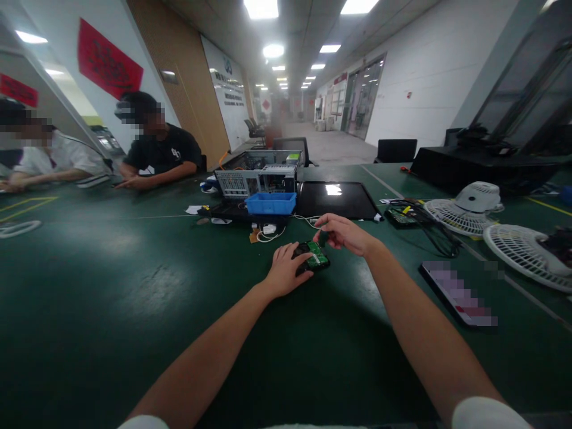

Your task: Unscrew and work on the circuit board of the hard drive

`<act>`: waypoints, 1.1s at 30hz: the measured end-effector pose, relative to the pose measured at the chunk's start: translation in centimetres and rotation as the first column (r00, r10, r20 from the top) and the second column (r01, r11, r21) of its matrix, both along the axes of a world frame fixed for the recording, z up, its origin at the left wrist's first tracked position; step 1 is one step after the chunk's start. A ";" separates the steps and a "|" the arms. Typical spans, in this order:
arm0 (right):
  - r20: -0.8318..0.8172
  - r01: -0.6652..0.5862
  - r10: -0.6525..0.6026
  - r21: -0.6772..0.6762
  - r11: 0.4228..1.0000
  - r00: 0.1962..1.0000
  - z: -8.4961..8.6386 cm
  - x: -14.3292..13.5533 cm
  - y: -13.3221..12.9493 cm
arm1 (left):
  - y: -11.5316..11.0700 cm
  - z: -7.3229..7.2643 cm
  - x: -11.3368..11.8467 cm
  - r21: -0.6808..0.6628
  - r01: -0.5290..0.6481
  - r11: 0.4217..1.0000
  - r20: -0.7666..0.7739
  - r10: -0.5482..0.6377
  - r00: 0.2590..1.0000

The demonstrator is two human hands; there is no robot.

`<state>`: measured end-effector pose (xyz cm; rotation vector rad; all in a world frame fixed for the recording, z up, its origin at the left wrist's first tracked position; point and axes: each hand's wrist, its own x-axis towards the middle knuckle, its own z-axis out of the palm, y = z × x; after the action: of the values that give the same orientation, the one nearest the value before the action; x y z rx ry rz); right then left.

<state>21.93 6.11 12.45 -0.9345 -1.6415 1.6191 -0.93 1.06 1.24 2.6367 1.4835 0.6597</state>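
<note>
A hard drive (318, 255), black with a green circuit board on its upper face, lies on the green table. My left hand (286, 268) rests over its left part, thumb along the near side and fingers across the top, holding it against the table. Just above the drive's far right corner hovers my right hand (342, 233), its thumb and forefinger curled toward each other. Whatever may be between those fingertips is too small and dark to make out.
Beyond the hands stand a blue bin (270, 204), an opened computer case (254, 173) and a flat black screen (337, 199). To the right lie a phone (456, 295), cables, another circuit board (401, 216) and white fan parts (473, 205). Two people sit at the left.
</note>
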 end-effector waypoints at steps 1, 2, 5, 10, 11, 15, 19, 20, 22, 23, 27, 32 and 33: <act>0.001 -0.004 0.004 0.003 1.000 1.000 0.0 0.0 0.0 | 0.0 -0.1 0.0 0.001 0.000 1.000 -0.004 0.000 1.000; 0.003 -0.012 0.012 0.007 1.000 1.000 0.1 0.0 0.0 | 0.0 -0.1 0.0 0.002 -0.002 1.000 -0.005 0.002 1.000; 0.000 -0.047 0.047 0.013 0.999 0.999 0.0 -0.1 -0.1 | 0.0 -0.1 0.0 0.006 -0.004 1.000 -0.005 0.004 1.000; -0.052 -0.064 0.064 -0.008 0.998 0.997 -0.4 0.0 -0.1 | -0.1 0.1 0.0 0.002 0.006 1.000 -0.003 -0.006 1.000; -0.063 -0.063 0.062 -0.016 0.998 0.996 -0.4 0.0 -0.1 | -0.1 0.2 0.0 0.001 0.008 1.000 0.000 -0.008 1.000; -0.054 -0.044 0.043 -0.015 0.999 0.998 -0.3 0.4 0.1 | -0.1 0.2 -0.1 -0.010 0.005 1.000 0.014 -0.005 1.000; -0.016 0.008 -0.008 0.038 0.999 1.000 -0.1 0.6 0.5 | -0.1 0.3 -0.1 -0.024 0.012 1.000 0.026 -0.012 1.000; -0.014 0.023 -0.022 0.053 0.998 1.000 -0.1 0.6 0.6 | -0.1 0.3 -0.1 -0.024 0.012 1.000 0.025 -0.012 1.000; -0.020 0.048 -0.046 0.075 0.996 0.999 -0.2 0.7 0.7 | -0.2 0.3 -0.1 -0.020 0.010 1.000 0.017 -0.009 1.000; -0.022 0.053 -0.052 0.080 0.995 0.998 -0.3 0.7 0.8 | -0.2 0.3 -0.1 -0.018 0.010 1.000 0.013 -0.009 1.000; -0.001 0.029 -0.029 0.068 0.997 1.000 -0.3 0.6 0.6 | -0.2 0.3 0.0 -0.009 0.006 1.000 0.015 -0.005 1.000; 0.003 -0.023 0.023 0.038 0.999 1.000 -0.1 0.4 0.2 | -0.1 0.2 0.0 -0.012 0.003 1.000 0.018 -0.002 1.000; 0.004 -0.035 0.035 0.038 0.999 0.999 0.0 0.4 0.1 | -0.1 0.2 0.0 -0.012 0.004 1.000 0.021 -0.004 1.000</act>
<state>22.29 6.25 12.47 -0.8940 -1.6937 1.6048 -0.96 0.98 1.45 2.6149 1.4720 0.6734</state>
